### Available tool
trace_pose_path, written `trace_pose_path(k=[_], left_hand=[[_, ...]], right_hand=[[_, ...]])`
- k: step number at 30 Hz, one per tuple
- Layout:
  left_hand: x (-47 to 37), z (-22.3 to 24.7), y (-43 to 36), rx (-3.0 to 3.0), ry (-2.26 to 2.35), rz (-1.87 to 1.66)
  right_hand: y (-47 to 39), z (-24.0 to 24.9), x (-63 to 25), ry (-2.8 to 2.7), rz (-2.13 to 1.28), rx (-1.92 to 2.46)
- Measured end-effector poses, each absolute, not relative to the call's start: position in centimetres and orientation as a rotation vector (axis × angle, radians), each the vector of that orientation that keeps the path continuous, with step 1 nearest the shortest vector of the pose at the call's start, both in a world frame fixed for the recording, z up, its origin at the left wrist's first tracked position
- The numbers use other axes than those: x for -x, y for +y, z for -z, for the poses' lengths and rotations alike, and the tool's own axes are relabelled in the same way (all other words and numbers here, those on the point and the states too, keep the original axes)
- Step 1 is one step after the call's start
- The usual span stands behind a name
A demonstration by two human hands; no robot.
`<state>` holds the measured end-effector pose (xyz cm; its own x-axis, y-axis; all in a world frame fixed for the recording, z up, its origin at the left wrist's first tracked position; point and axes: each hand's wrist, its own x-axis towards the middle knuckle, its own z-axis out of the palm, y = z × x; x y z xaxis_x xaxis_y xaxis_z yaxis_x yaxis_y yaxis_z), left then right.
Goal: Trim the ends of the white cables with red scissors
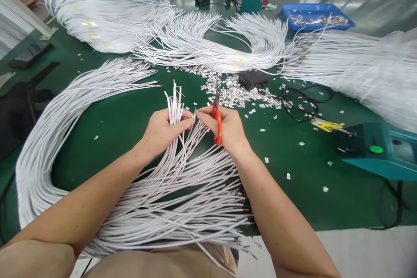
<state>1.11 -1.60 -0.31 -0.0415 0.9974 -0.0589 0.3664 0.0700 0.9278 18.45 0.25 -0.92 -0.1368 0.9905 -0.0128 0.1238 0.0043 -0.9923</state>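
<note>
Your left hand grips the wires, ends pointing away from you; just right of its thumb, your right hand, holding scissors, pinches one wire tip.

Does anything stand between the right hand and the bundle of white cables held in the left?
Nothing visible does. The right hand has its fingertips close beside the thumb of the left hand, which grips the bundle of white cables. The orange-handled scissors in the right hand lie outside that gap.
</note>
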Motion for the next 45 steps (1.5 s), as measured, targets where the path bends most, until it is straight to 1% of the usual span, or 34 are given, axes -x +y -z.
trace_pose_path(k=[5,8,11,14,20,28,33,38,41,45], left_hand=[[-1.5,0.0,-1.8,-1.465,1.584,-0.939],[-1.6,0.3,-1.9,-1.466,1.555,-1.012],[-1.6,0.6,-1.8,-1.328,1.403,-1.099],[-1.6,0.8,-1.7,-1.175,1.219,-1.068],[-1.6,0.8,-1.7,-1.134,1.082,-1.111],[-1.1,0.9,-1.3,-1.086,0.923,-1.078],[-0.6,1.1,-1.3,-1.133,1.151,-1.086],[-0.5,1.1,-1.3,-1.115,1.302,-1.12],[-0.2,1.1,-1.2,-1.057,1.302,-1.129],[-0.1,1.0,-1.2,-1.076,1.292,-1.132]], right_hand=[[0.0,0.9,-17.7,-1.135,-1.44,1.143],[0.0,1.3,-17.4,-1.043,-1.511,1.128],[0.0,1.5,-17.1,-0.978,-1.608,1.087],[-0.2,1.3,-16.8,-0.922,-1.7,0.99],[-0.5,1.1,-16.4,-0.89,-1.709,0.947],[-0.8,1.2,-15.7,-0.84,-1.607,0.966],[-0.8,1.0,-16.3,-0.906,-1.532,1.1],[-0.5,0.6,-17.3,-1.008,-1.454,1.125],[-0.2,1.0,-17.7,-1.282,-1.253,1.288],[-0.2,2.1,-17.6,-1.842,-0.802,1.527]])
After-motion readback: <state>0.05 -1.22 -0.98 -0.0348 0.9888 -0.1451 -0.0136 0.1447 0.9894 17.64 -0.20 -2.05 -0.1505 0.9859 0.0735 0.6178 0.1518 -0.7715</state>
